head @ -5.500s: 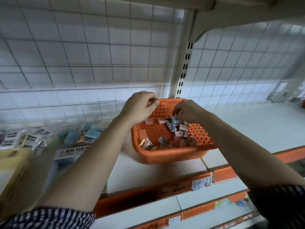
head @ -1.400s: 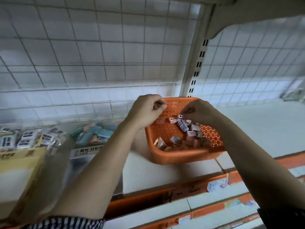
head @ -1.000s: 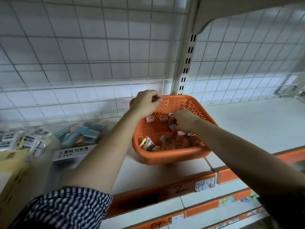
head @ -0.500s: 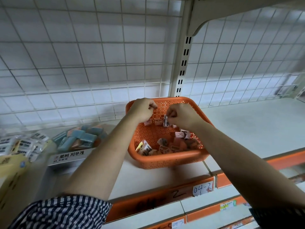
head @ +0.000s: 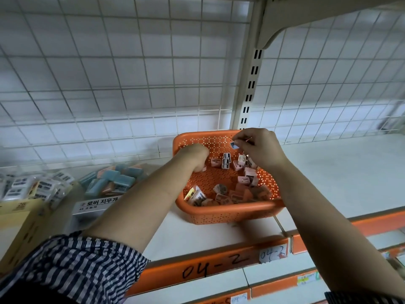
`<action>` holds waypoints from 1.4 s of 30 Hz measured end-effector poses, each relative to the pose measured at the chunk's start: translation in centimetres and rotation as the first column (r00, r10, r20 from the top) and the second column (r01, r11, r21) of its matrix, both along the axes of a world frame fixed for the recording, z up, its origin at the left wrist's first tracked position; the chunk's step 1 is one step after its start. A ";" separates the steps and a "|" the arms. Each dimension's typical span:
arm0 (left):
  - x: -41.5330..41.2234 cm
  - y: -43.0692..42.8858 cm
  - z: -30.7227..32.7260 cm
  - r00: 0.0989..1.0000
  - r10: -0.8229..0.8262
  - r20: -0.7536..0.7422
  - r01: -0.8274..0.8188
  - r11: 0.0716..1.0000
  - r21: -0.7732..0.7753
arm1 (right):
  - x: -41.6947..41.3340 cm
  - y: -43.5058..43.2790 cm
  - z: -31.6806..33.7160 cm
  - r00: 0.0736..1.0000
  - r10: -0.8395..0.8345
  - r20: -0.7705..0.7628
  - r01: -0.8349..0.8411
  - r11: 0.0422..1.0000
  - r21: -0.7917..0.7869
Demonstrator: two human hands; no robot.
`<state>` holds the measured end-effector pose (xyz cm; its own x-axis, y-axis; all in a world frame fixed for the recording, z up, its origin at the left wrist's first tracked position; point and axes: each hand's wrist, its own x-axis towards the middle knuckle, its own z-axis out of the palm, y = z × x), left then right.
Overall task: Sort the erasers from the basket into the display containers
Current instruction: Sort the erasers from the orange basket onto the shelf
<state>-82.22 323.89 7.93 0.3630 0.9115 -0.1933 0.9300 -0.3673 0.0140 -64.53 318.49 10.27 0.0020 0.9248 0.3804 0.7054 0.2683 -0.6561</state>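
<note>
- R hand (head: 260, 148) had lifted from the pile, pinching one small eraser (head: 234, 145) above basket (head: 228, 213) back edge.
- L hand (head: 194, 157) dropped lower vs 0.5 s ago, fisted on basket floor; contents can't tell.
- Erasers (head: 232, 194) mostly still in basket, shelf (head: 197, 235) front-mid; sorting early.
- Display container (head: 96, 207) at shelf left.

One basket (head: 228, 212), two hands, two display containers; erasers uncountable.
</note>
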 end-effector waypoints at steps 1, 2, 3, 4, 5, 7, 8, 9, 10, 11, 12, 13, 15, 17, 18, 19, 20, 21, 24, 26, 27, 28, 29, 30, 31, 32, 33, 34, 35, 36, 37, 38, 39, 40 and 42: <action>0.0 -0.2 0.0 1.000 -0.015 0.003 0.015 1.000 0.009 | 0.0 0.0 0.1 1.000 0.001 -0.014 -0.002 1.000 -0.016; 0.0 -0.3 0.2 0.999 -0.034 0.016 0.034 0.999 0.020 | 0.0 -0.1 0.1 1.000 0.004 -0.028 -0.005 0.999 -0.035; 0.0 -0.5 0.3 0.997 -0.055 0.045 0.054 0.998 0.038 | -0.1 -0.1 0.2 0.999 0.006 -0.039 -0.008 0.998 -0.056; -0.1 -0.7 0.6 0.992 -0.079 0.097 0.072 0.995 0.071 | -0.1 -0.2 0.3 0.999 0.008 -0.043 -0.011 0.997 -0.075; -0.1 -1.0 0.9 0.980 -0.102 0.172 0.083 0.990 0.117 | 0.0 -0.3 0.4 0.999 0.009 -0.043 -0.013 0.996 -0.088; -0.7 -1.7 1.9 0.923 -0.127 0.362 0.047 0.974 0.220 | 0.1 -0.4 1.0 0.999 0.001 -0.037 -0.004 0.996 -0.087; -1.3 -2.2 2.4 0.879 -0.128 0.460 0.005 0.966 0.258 | 0.1 -0.5 1.3 0.999 -0.007 -0.046 0.004 0.997 -0.077; -2.1 -2.7 2.9 0.822 -0.129 0.554 -0.041 0.958 0.285 | 0.1 -0.6 1.8 0.997 -0.011 -0.072 0.006 0.998 -0.066; -3.0 -3.3 3.3 0.758 -0.129 0.640 -0.089 0.950 0.298 | -0.1 -0.7 2.3 0.994 -0.008 -0.112 0.002 0.999 -0.053; -4.0 -4.0 3.6 0.694 -0.132 0.708 -0.135 0.942 0.308 | -0.5 -0.8 2.8 0.988 0.004 -0.154 -0.010 0.999 -0.038; -5.2 -4.8 3.8 0.637 -0.139 0.758 -0.176 0.931 0.319 | -1.2 -1.0 3.2 0.982 0.025 -0.189 -0.029 0.999 -0.020; -6.3 -5.7 3.9 0.592 -0.149 0.792 -0.212 0.919 0.332 | -2.1 -1.3 3.6 0.975 0.052 -0.216 -0.053 0.999 0.002; -8.7 -7.3 4.1 0.543 -0.170 0.822 -0.269 0.892 0.363 | -4.4 -1.7 4.1 0.958 0.112 -0.265 -0.102 0.993 0.052; -11.3 -8.7 4.3 0.537 -0.169 0.826 -0.308 0.873 0.379 | -7.5 -2.1 4.4 0.931 0.189 -0.312 -0.167 0.981 0.095; -12.7 -9.2 4.5 0.544 -0.161 0.823 -0.325 0.864 0.385 | -9.3 -2.2 4.4 0.916 0.234 -0.326 -0.207 0.971 0.116; -14.2 -9.7 4.9 0.553 -0.152 0.819 -0.343 0.855 0.390 | -11.2 -2.3 4.4 0.899 0.276 -0.339 -0.246 0.961 0.130; -15.9 -10.2 5.3 0.555 -0.142 0.820 -0.364 0.845 0.393 | -13.1 -2.4 4.4 0.884 0.310 -0.350 -0.279 0.950 0.139; -17.7 -10.6 5.7 0.549 -0.135 0.825 -0.387 0.833 0.394 | -15.0 -2.5 4.4 0.870 0.338 -0.359 -0.306 0.941 0.142; -24.0 -12.2 7.1 0.512 -0.126 0.850 -0.464 0.792 0.397 | -20.5 -2.7 4.5 0.832 0.406 -0.377 -0.381 0.913 0.143; -28.6 -13.4 7.8 0.528 -0.097 0.844 -0.521 0.748 0.412 | -24.3 -2.7 4.5 0.809 0.454 -0.373 -0.438 0.889 0.133; -30.9 -14.1 8.1 0.533 -0.074 0.843 -0.547 0.729 0.411 | -26.2 -2.8 4.4 0.798 0.475 -0.371 -0.465 0.877 0.122; -33.2 -14.8 8.4 0.536 -0.048 0.843 -0.575 0.710 0.406 | -28.3 -2.8 4.4 0.788 0.492 -0.369 -0.489 0.865 0.110; -35.7 -15.5 8.6 0.545 -0.026 0.838 -0.599 0.687 0.411 | -30.3 -2.9 4.3 0.781 0.508 -0.363 -0.510 0.854 0.100; -38.2 -16.1 8.8 0.557 -0.002 0.831 -0.622 0.661 0.419 | -32.4 -3.0 4.3 0.775 0.525 -0.350 -0.530 0.843 0.090; -40.7 -16.8 8.9 0.566 0.023 0.824 -0.643 0.638 0.424 | -34.5 -3.0 4.2 0.774 0.542 -0.328 -0.549 0.832 0.078; -43.1 -17.4 8.9 0.573 0.047 0.818 -0.662 0.614 0.429 | -36.6 -3.1 4.1 0.772 0.560 -0.301 -0.570 0.819 0.063; -45.5 -17.9 8.8 0.580 0.068 0.812 -0.680 0.589 0.437 | -38.6 -3.2 4.0 0.768 0.578 -0.275 -0.590 0.806 0.044; -47.9 -18.5 8.6 0.589 0.088 0.803 -0.695 0.562 0.449 | -40.5 -3.1 3.9 0.764 0.594 -0.253 -0.610 0.792 0.021; -50.2 -19.0 8.3 0.599 0.110 0.793 -0.708 0.537 0.459 | -42.3 -3.1 3.7 0.757 0.607 -0.241 -0.627 0.779 -0.006; -52.2 -19.4 7.9 0.606 0.136 0.784 -0.717 0.520 0.465 | -44.0 -3.1 3.5 0.751 0.617 -0.234 -0.640 0.767 -0.033; -54.2 -19.7 7.4 0.611 0.163 0.775 -0.724 0.510 0.464 | -45.6 -3.1 3.3 0.747 0.624 -0.232 -0.651 0.757 -0.059; -56.1 -20.0 6.8 0.616 0.192 0.764 -0.729 0.504 0.462 | -47.1 -3.2 3.1 0.744 0.629 -0.226 -0.658 0.748 -0.083; -58.0 -20.1 5.9 0.624 0.222 0.749 -0.733 0.500 0.461 | -48.5 -3.2 2.9 0.744 0.634 -0.212 -0.662 0.742 -0.103; -59.9 -20.1 5.0 0.630 0.260 0.732 -0.737 0.498 0.457 | -49.8 -3.2 2.7 0.745 0.641 -0.186 -0.665 0.738 -0.118; -63.5 -20.0 2.5 0.620 0.339 0.708 -0.759 0.489 0.430 | -52.1 -3.1 2.3 0.745 0.655 -0.129 -0.668 0.732 -0.136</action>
<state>-145.71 303.93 10.39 -0.4280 0.7244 0.5404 0.8521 0.1242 0.5084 -116.62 315.36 12.54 -0.6136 0.7497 0.2479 0.3423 0.5355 -0.7721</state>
